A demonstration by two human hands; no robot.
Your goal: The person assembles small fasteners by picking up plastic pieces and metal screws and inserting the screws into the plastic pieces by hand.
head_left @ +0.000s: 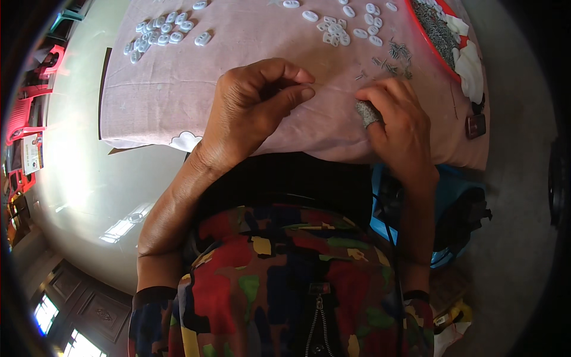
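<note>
The left hand (253, 101) pinches nearly closed and the right hand (401, 119) curls, anything held indiscernible from where I stand, while slender grey metal pieces (395, 53) just beyond the right hand could scatter should it sweep forward or the pink fabric cloth (160, 113) ruck.

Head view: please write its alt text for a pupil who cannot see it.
A person's left hand, thumb and forefinger close together, and curled right hand, with a grey covering seemingly on its thumb, are over a pink cloth. Beyond lie white oval pieces, small grey metal pieces and a red-rimmed basin.
</note>
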